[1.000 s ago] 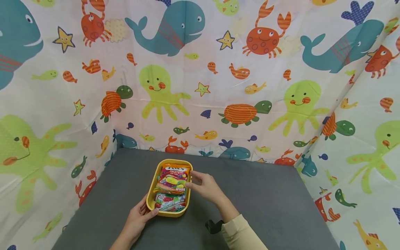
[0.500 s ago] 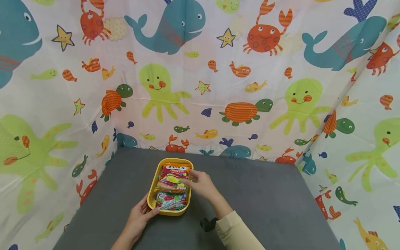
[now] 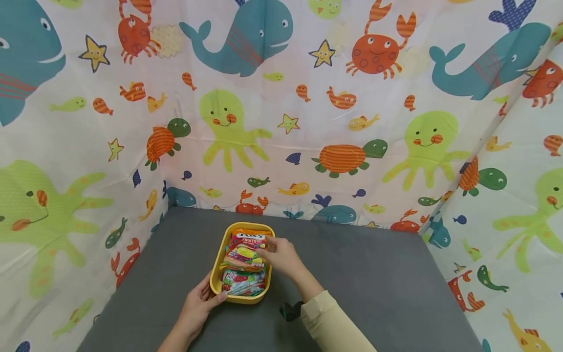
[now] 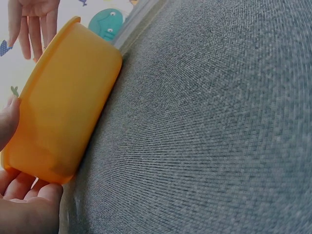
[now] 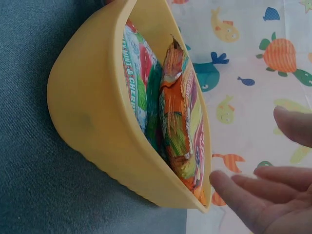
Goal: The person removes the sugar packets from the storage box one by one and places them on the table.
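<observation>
A yellow plastic tub (image 3: pixel 242 299) stands on the grey tabletop in the head view, holding several candy bags. Uppermost is an orange and purple Fox's Fruits bag (image 3: pixel 246 252). Nearer the front lies a green and red candy bag (image 3: pixel 243 283), whose print in the right wrist view includes "mint & cherry". My left hand (image 3: pixel 198 303) grips the tub's front left corner, thumb at the rim and fingers against the outside. Over the tub's right rim hovers my right hand (image 3: pixel 282 255), with fingers spread and nothing held; the right wrist view shows its fingertips (image 5: pixel 220 180) close to the rim.
Around the back and sides of the grey tabletop (image 3: pixel 352 278) hangs a white curtain (image 3: pixel 272 161) printed with sea animals. A small black object (image 3: pixel 290 311) shows at the right sleeve (image 3: pixel 330 318).
My right hand has shifted slightly left and away from me, its thumb now over the upper bag. The left hand keeps its hold on the tub. The head view has shifted a little.
</observation>
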`<act>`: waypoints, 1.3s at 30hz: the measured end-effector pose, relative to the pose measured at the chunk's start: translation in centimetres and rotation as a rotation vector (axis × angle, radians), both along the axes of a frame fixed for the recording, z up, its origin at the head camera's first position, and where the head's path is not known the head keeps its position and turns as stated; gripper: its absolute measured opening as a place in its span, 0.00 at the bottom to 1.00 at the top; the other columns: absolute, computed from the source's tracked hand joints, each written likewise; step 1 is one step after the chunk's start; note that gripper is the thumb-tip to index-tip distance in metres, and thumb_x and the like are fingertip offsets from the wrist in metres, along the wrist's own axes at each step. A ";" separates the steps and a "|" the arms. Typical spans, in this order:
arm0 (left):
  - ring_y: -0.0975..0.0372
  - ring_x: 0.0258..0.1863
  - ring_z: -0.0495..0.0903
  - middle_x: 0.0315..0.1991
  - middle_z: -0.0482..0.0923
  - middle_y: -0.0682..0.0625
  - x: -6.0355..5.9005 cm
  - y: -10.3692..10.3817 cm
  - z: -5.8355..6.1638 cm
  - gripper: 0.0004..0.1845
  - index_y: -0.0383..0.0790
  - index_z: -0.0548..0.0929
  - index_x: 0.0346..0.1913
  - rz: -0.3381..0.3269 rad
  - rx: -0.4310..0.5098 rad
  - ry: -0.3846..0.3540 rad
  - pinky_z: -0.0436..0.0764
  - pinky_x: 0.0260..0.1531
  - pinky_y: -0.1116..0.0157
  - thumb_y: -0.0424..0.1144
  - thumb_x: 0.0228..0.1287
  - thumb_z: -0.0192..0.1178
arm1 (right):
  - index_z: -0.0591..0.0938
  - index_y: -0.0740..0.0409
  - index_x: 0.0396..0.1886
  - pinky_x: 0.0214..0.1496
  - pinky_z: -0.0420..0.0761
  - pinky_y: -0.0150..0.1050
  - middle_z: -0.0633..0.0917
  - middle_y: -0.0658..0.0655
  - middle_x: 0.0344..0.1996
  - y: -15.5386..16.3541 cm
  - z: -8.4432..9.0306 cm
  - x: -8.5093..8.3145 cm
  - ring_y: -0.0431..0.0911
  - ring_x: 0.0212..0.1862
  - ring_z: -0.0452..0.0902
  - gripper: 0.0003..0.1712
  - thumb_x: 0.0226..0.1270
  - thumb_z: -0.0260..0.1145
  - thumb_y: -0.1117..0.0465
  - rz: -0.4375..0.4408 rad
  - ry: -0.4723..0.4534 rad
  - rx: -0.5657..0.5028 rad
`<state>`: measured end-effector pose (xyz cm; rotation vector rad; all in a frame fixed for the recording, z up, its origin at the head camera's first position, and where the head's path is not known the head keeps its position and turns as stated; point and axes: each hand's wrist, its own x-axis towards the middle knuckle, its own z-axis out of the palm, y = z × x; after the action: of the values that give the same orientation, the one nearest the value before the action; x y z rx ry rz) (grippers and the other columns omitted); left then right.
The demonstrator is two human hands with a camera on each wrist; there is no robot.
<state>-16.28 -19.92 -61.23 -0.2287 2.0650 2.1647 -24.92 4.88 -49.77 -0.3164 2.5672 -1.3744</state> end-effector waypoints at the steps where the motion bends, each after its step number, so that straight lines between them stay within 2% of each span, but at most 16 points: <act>1: 0.48 0.79 0.53 0.80 0.51 0.40 0.0 0.0 0.0 0.50 0.42 0.51 0.82 0.001 0.002 0.002 0.71 0.69 0.60 0.41 0.64 0.71 | 0.70 0.63 0.74 0.62 0.82 0.53 0.78 0.63 0.67 -0.1 0.0 -0.1 0.57 0.65 0.77 0.39 0.71 0.68 0.46 -0.007 -0.006 0.002; 8: 0.51 0.79 0.53 0.81 0.50 0.43 -0.1 0.0 0.1 0.50 0.44 0.51 0.82 -0.006 -0.006 -0.002 0.71 0.70 0.61 0.43 0.64 0.71 | 0.69 0.66 0.74 0.65 0.79 0.55 0.74 0.65 0.70 -0.9 -0.2 -0.3 0.58 0.67 0.75 0.39 0.73 0.66 0.47 -0.010 -0.033 -0.001; 12: 0.49 0.79 0.54 0.81 0.51 0.42 -0.1 -0.2 0.2 0.50 0.43 0.52 0.82 0.002 -0.013 0.005 0.69 0.70 0.58 0.43 0.63 0.71 | 0.68 0.65 0.75 0.68 0.76 0.56 0.73 0.65 0.71 -1.2 -0.4 -0.4 0.59 0.70 0.71 0.39 0.74 0.65 0.48 -0.029 -0.054 -0.036; 16: 0.49 0.79 0.54 0.81 0.50 0.42 -0.2 -0.2 0.2 0.51 0.43 0.51 0.82 0.001 -0.018 -0.001 0.68 0.71 0.56 0.43 0.63 0.72 | 0.68 0.66 0.75 0.70 0.74 0.57 0.73 0.65 0.71 -1.5 -0.6 -0.7 0.60 0.72 0.68 0.37 0.74 0.64 0.50 -0.074 -0.083 -0.079; 23: 0.50 0.79 0.53 0.81 0.51 0.43 -0.1 -0.1 0.1 0.51 0.45 0.52 0.82 0.001 -0.007 -0.019 0.67 0.71 0.56 0.43 0.63 0.72 | 0.70 0.66 0.73 0.68 0.75 0.59 0.74 0.67 0.69 -2.0 -0.8 -0.8 0.62 0.71 0.69 0.36 0.73 0.66 0.50 -0.174 -0.125 -0.094; 28: 0.49 0.79 0.53 0.81 0.50 0.41 -0.2 0.1 0.3 0.50 0.43 0.52 0.82 0.000 -0.010 -0.011 0.66 0.72 0.54 0.42 0.63 0.71 | 0.71 0.65 0.72 0.67 0.77 0.57 0.74 0.68 0.68 -2.3 -0.7 -0.9 0.60 0.68 0.72 0.35 0.72 0.67 0.52 -0.261 -0.208 -0.184; 32: 0.49 0.79 0.53 0.81 0.50 0.40 -0.2 0.1 0.4 0.50 0.42 0.52 0.81 0.001 -0.011 -0.004 0.66 0.72 0.54 0.43 0.63 0.71 | 0.70 0.66 0.73 0.64 0.80 0.56 0.75 0.68 0.66 -2.5 -0.4 -1.0 0.57 0.62 0.76 0.36 0.71 0.68 0.55 -0.320 -0.252 -0.279; 39: 0.48 0.79 0.54 0.80 0.51 0.39 0.0 0.0 0.1 0.51 0.40 0.51 0.81 0.002 -0.023 -0.015 0.67 0.71 0.55 0.43 0.63 0.72 | 0.60 0.66 0.78 0.62 0.79 0.63 0.70 0.70 0.68 -2.6 -0.6 -0.9 0.60 0.61 0.77 0.42 0.71 0.68 0.59 -0.321 -0.338 -0.472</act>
<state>-16.32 -19.92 -61.09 -0.2492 2.0833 2.1344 -25.86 2.29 -50.41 0.2553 2.0593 -1.9509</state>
